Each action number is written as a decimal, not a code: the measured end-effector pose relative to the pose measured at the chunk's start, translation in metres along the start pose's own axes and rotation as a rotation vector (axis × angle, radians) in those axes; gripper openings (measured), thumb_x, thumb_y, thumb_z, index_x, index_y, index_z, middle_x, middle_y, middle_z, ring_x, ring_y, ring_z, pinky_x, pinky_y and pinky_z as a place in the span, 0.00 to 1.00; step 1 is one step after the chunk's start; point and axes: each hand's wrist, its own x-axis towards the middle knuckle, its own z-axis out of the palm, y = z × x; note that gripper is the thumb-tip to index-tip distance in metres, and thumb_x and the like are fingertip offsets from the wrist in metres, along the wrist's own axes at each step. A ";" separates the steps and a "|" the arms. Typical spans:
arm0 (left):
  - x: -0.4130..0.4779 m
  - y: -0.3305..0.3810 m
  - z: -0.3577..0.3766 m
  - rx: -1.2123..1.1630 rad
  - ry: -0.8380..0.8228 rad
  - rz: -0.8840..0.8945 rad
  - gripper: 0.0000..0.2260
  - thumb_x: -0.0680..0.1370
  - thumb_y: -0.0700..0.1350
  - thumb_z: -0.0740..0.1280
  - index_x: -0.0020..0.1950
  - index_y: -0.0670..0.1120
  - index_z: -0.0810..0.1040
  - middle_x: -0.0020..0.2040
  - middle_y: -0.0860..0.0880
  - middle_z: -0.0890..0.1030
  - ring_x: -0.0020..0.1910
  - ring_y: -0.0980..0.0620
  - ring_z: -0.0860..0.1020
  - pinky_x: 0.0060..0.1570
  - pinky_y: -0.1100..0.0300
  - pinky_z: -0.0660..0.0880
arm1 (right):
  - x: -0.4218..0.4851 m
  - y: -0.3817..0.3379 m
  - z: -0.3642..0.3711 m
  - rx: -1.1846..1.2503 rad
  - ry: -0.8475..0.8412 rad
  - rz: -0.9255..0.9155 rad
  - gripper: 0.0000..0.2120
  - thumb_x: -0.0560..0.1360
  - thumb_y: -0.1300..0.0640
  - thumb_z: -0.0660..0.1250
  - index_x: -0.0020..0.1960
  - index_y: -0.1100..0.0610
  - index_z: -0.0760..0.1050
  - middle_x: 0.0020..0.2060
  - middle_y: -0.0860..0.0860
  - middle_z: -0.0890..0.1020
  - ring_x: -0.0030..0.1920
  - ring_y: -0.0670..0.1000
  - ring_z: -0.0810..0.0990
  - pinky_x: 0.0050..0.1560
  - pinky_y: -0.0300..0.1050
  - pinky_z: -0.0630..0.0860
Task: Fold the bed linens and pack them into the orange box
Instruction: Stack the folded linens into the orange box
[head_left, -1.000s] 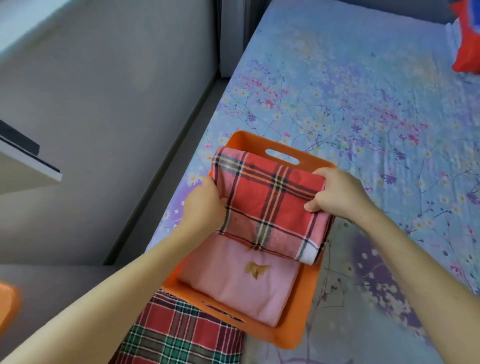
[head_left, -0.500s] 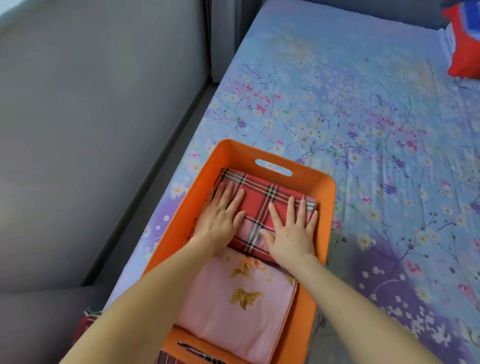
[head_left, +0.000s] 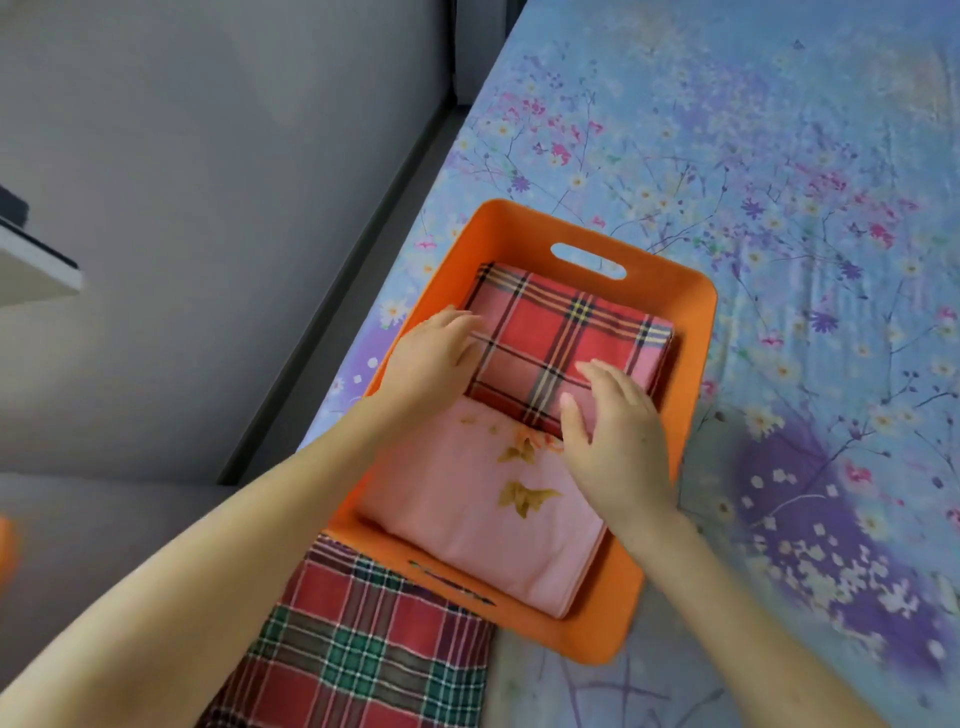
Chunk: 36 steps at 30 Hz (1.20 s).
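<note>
Our orange box (head_left: 696, 322) holds a folded red plaid linen (head_left: 561, 332) at its far end and a pink linen (head_left: 467, 509) nearer. Our left hand (head_left: 436, 358) and right hand (head_left: 618, 436) lie at the plaid's edges, fingers straight, gripping nothing.

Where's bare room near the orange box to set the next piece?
Bare floral sheet lies right of the orange box and beyond its far wall. Inside is crowded: red plaid linen, pink linen, left hand and right hand. Left is a thin strip; green plaid cloth blocks the near-left corner.
</note>
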 end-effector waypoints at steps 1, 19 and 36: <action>-0.021 -0.004 -0.011 -0.035 0.023 -0.018 0.14 0.80 0.41 0.59 0.64 0.45 0.75 0.62 0.48 0.77 0.62 0.48 0.73 0.56 0.58 0.68 | -0.029 -0.016 -0.006 0.138 0.055 -0.075 0.16 0.78 0.53 0.58 0.60 0.60 0.77 0.55 0.53 0.81 0.57 0.52 0.78 0.60 0.45 0.73; -0.219 -0.042 -0.048 -0.075 0.147 -0.002 0.10 0.72 0.32 0.68 0.50 0.42 0.82 0.49 0.47 0.83 0.50 0.45 0.79 0.50 0.60 0.70 | -0.226 -0.002 0.155 0.799 -0.442 1.215 0.29 0.66 0.62 0.76 0.63 0.62 0.67 0.59 0.57 0.78 0.53 0.55 0.78 0.52 0.49 0.75; -0.262 0.054 -0.245 0.309 -0.210 0.375 0.16 0.67 0.60 0.73 0.46 0.53 0.74 0.40 0.55 0.78 0.37 0.53 0.73 0.37 0.61 0.66 | -0.170 -0.196 -0.127 -0.010 -0.484 -0.260 0.27 0.65 0.40 0.71 0.62 0.41 0.68 0.52 0.41 0.79 0.51 0.45 0.77 0.45 0.43 0.73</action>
